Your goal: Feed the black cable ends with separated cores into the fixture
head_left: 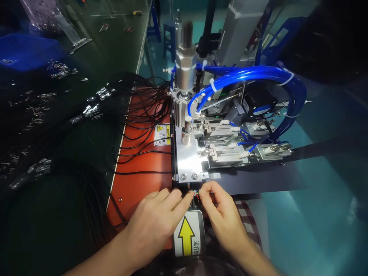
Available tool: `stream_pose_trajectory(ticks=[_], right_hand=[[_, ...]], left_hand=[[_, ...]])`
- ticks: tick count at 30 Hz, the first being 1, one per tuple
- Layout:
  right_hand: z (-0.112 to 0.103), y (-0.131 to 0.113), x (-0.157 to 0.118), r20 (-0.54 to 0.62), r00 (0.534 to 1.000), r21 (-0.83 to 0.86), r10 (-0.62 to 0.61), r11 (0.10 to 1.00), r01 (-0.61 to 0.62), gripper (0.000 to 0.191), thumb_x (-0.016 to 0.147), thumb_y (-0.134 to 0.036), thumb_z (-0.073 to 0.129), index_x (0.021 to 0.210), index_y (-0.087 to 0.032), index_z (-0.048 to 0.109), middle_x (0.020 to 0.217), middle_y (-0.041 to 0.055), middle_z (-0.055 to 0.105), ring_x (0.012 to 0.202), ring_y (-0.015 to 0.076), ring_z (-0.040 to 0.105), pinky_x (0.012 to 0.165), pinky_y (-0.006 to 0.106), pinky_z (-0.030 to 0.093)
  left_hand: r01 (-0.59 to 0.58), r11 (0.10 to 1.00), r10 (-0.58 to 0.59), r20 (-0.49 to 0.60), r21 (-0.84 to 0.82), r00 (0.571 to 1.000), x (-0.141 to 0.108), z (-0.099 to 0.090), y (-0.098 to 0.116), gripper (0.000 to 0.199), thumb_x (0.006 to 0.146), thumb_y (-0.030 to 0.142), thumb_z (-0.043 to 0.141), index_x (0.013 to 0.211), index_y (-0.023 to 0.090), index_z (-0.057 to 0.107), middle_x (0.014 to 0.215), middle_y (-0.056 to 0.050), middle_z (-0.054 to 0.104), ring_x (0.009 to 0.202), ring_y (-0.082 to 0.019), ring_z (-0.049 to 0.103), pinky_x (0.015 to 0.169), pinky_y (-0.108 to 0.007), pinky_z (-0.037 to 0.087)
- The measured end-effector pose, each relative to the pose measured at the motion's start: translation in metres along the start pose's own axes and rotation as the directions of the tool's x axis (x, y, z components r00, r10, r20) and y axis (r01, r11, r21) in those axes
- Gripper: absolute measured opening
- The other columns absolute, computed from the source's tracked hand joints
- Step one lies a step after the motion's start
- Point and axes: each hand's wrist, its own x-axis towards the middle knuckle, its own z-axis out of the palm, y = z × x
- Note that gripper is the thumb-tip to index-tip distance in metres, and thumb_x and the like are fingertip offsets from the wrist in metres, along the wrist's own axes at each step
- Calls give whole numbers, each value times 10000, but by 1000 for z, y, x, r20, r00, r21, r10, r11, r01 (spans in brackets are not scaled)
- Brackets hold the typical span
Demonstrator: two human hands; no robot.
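Observation:
Both hands meet at the front of a metal machine [188,157], just above a white label with a yellow arrow [186,235]. My left hand [161,214] has its index finger stretched to the small coloured wires [197,194]; its other fingers are curled, and what lies under them is hidden. On the right side of those wires, my right hand [221,214] pinches their ends between thumb and index finger. Black cables [143,172] run from the machine's left side across an orange-red surface [135,195].
Blue air hoses [253,73] arch over the machine's cylinders. Bundles of black cables with shiny metal ends [92,109] lie on the dark green table [115,50] at left. A blue bin [28,50] and scattered metal pieces are farther left. Blue stools stand behind.

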Motion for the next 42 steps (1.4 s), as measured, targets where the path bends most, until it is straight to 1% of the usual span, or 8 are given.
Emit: stream_pose_trajectory(ticks=[12,17,28,31,34,38,40,42], right_hand=[[-1,7,0,-1,973,-44,-230,972,230,122,927,-175,416,821,-204,469,768,-3,473,683,152,460,629,287,379],[-2,8,3,6,969,-86,-247,965,247,118,921,-164,417,822,-200,468,768,0,474,679,151,461,618,287,377],[0,1,-2,-10,996,-135,-86,987,84,145,927,-229,415,790,-210,458,736,-11,484,637,149,467,598,287,371],[2,-1,-3,-10,1000,-112,-21,994,20,161,926,-253,418,777,-212,462,719,-11,491,631,151,466,585,280,375],[3,-2,0,-2,998,-8,67,998,-67,185,918,-297,433,757,-213,469,685,-25,471,587,140,451,523,255,365],[-2,0,4,135,954,220,269,930,-293,225,893,-378,471,754,-202,485,568,-67,414,455,108,420,440,227,337],[-7,0,5,106,952,219,287,927,-304,240,874,-406,500,762,-194,509,566,-62,431,450,111,438,436,228,349],[-9,-1,4,15,971,151,238,959,-238,235,865,-416,514,802,-192,545,616,-38,482,482,124,465,441,235,369]], left_hand=[[7,1000,-8,-12,-18,1000,0,1,0,431,857,62,442,1286,100,443,848,-52,591,661,-196,538,547,-332,485],[4,1000,-4,-18,-21,1000,0,1,0,429,863,57,420,1289,97,439,866,-61,597,673,-200,543,562,-335,491],[-7,1000,7,31,15,999,0,-1,0,448,855,57,425,1301,100,427,876,-64,602,678,-199,550,572,-334,496],[-5,1000,4,50,22,999,1,-2,1,465,841,44,431,1303,101,425,894,-69,604,682,-203,551,567,-340,496],[-16,999,14,68,31,998,2,-3,1,475,829,44,447,1300,100,428,896,-70,605,682,-208,553,561,-348,497],[-12,999,10,69,36,998,3,-3,0,471,831,44,452,1297,113,430,886,-59,606,670,-201,553,556,-339,492],[-19,999,17,61,34,998,3,-2,-1,469,838,39,441,1299,122,425,880,-53,606,672,-194,552,561,-330,487],[-29,999,27,56,31,998,3,-2,-2,466,848,38,429,1304,129,418,876,-49,606,673,-188,550,566,-320,481]])
